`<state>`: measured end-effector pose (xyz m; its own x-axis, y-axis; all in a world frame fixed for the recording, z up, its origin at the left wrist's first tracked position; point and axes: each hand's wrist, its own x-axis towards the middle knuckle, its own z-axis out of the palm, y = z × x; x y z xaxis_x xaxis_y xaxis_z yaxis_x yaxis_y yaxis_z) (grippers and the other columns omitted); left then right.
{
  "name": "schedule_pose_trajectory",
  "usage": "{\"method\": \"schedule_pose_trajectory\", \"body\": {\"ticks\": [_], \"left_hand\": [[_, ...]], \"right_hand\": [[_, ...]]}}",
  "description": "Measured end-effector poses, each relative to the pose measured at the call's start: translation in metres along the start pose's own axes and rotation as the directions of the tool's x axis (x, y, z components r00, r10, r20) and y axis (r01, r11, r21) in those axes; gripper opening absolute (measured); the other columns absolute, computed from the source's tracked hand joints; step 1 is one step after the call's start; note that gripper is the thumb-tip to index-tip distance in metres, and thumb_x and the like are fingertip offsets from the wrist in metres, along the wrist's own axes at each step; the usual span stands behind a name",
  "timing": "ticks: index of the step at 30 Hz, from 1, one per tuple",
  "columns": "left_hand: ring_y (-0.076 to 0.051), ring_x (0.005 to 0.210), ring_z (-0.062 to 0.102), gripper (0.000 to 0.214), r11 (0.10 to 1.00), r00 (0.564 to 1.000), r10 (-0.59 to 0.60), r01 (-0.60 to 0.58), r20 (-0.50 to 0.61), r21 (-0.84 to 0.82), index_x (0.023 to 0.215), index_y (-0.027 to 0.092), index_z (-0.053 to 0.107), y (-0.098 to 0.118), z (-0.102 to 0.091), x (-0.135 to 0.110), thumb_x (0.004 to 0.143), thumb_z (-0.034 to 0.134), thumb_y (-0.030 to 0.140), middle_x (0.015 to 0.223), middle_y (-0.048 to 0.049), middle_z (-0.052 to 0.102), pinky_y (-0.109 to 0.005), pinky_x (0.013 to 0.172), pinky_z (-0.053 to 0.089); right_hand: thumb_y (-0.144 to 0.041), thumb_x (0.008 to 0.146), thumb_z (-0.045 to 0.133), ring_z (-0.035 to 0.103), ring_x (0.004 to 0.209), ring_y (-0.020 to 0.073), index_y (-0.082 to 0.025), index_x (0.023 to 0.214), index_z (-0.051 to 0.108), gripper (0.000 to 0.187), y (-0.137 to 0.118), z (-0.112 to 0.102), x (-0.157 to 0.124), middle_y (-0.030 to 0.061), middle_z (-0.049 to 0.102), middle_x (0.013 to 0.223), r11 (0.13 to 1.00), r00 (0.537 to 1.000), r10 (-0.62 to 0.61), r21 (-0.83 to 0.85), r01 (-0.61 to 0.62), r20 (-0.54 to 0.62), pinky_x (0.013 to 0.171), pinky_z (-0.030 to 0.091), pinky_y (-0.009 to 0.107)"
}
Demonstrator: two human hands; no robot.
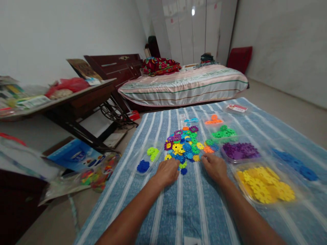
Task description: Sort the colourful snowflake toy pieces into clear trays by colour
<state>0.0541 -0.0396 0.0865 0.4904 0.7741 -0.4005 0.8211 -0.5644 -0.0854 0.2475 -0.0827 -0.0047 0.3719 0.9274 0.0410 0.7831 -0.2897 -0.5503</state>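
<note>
A mixed heap of notched plastic discs (187,147) in blue, green, yellow, purple and orange lies on the striped cloth (163,204). At the heap's near left edge is my left hand (167,172), fingers curled in close to a lime disc (183,165) and a dark blue disc (184,171). My right hand (214,165) rests at the near right edge with thumb and fingers drawn together, just below orange discs (208,149). Whatever either hand may be gripping is hidden by the fingers.
Left of the heap, a clear tray (133,166) holds lime and dark blue discs. To the right stand containers of yellow discs (265,185), purple discs (240,150), green discs (224,132), orange discs (214,119) and blue discs (295,164). A lidded box (237,108) sits farther back.
</note>
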Motion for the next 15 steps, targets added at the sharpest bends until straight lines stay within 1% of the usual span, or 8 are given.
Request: {"method": "schedule_pose_trajectory", "body": {"ticks": [2, 3, 5, 7, 9, 12, 13, 15], "left_hand": [[-0.029, 0.108, 0.063, 0.023, 0.999, 0.999, -0.049, 0.049, 0.014, 0.01, 0.102, 0.019, 0.062, -0.008, -0.001, -0.005, 0.085, 0.049, 0.023, 0.109, -0.0116, 0.068, -0.039, 0.088, 0.05], [-0.028, 0.107, 0.063, 0.022, 0.998, 0.998, -0.057, 0.057, 0.002, 0.008, 0.101, 0.019, 0.062, -0.01, -0.001, -0.007, 0.085, 0.049, 0.024, 0.108, -0.0111, 0.068, -0.038, 0.088, 0.05], [-0.027, 0.106, 0.063, 0.022, 0.999, 0.999, -0.035, 0.034, -0.039, -0.012, 0.102, 0.019, 0.063, -0.009, 0.002, -0.009, 0.086, 0.049, 0.026, 0.109, -0.0104, 0.068, -0.037, 0.088, 0.049], [-0.026, 0.106, 0.063, 0.024, 0.999, 0.997, 0.006, -0.01, -0.081, -0.05, 0.104, 0.019, 0.063, -0.002, 0.007, -0.009, 0.088, 0.048, 0.03, 0.11, -0.0097, 0.067, -0.036, 0.088, 0.049], [-0.026, 0.105, 0.063, 0.028, 0.996, 0.994, 0.006, -0.015, -0.109, -0.083, 0.104, 0.018, 0.063, 0.008, 0.014, -0.006, 0.09, 0.047, 0.036, 0.109, -0.0102, 0.068, -0.036, 0.088, 0.049], [-0.028, 0.105, 0.064, 0.034, 0.991, 0.986, -0.092, 0.078, -0.138, -0.104, 0.105, 0.016, 0.063, 0.021, 0.022, 0.0, 0.09, 0.047, 0.042, 0.109, -0.0132, 0.067, -0.038, 0.088, 0.049], [-0.028, 0.105, 0.063, 0.035, 0.988, 0.982, -0.124, 0.109, -0.14, -0.111, 0.107, 0.015, 0.063, 0.024, 0.024, 0.002, 0.09, 0.048, 0.042, 0.109, -0.0137, 0.067, -0.039, 0.088, 0.049], [-0.028, 0.105, 0.063, 0.033, 0.981, 0.98, -0.15, 0.132, -0.128, -0.14, 0.109, 0.016, 0.061, 0.027, 0.026, 0.004, 0.089, 0.05, 0.039, 0.109, -0.0128, 0.067, -0.038, 0.088, 0.049]], "right_hand": [[-0.038, 0.093, 0.046, 0.065, 0.079, 0.019, -0.026, 0.1, 0.074, 0.032, -0.001, -0.001, 0.0, 0.0027, 0.074, 0.086, 1.0, 1.0, 0.004, -0.009, -0.004, 0.001, 0.061, 0.032, 0.025], [-0.038, 0.093, 0.046, 0.065, 0.078, 0.0188, -0.026, 0.1, 0.074, 0.031, -0.002, -0.002, -0.001, 0.0027, 0.074, 0.086, 1.0, 1.0, 0.006, -0.011, -0.006, 0.0, 0.061, 0.032, 0.025], [-0.038, 0.093, 0.046, 0.065, 0.078, 0.0187, -0.026, 0.101, 0.074, 0.031, -0.002, -0.002, -0.001, 0.0028, 0.074, 0.085, 1.0, 1.0, 0.01, -0.013, -0.01, -0.005, 0.061, 0.032, 0.025], [-0.037, 0.092, 0.047, 0.065, 0.079, 0.0188, -0.026, 0.102, 0.074, 0.031, -0.001, -0.001, -0.001, 0.0031, 0.074, 0.085, 1.0, 1.0, 0.007, -0.007, -0.007, -0.013, 0.061, 0.032, 0.025], [-0.037, 0.092, 0.047, 0.065, 0.08, 0.0186, -0.026, 0.103, 0.074, 0.031, 0.0, 0.001, -0.001, 0.0031, 0.074, 0.087, 1.0, 1.0, 0.002, 0.003, -0.002, -0.022, 0.061, 0.032, 0.025], [-0.038, 0.092, 0.047, 0.065, 0.08, 0.0182, -0.026, 0.103, 0.074, 0.031, 0.002, 0.003, -0.001, 0.0026, 0.074, 0.087, 1.0, 1.0, -0.003, 0.015, 0.004, -0.027, 0.062, 0.033, 0.025], [-0.038, 0.092, 0.047, 0.065, 0.08, 0.0184, -0.025, 0.103, 0.074, 0.032, 0.002, 0.003, -0.001, 0.0026, 0.074, 0.086, 1.0, 1.0, -0.005, 0.015, 0.005, -0.027, 0.062, 0.033, 0.025], [-0.038, 0.092, 0.046, 0.065, 0.08, 0.0186, -0.025, 0.102, 0.074, 0.032, 0.002, 0.004, 0.0, 0.0028, 0.074, 0.086, 1.0, 1.0, -0.011, 0.013, 0.011, -0.025, 0.062, 0.033, 0.025]]}}
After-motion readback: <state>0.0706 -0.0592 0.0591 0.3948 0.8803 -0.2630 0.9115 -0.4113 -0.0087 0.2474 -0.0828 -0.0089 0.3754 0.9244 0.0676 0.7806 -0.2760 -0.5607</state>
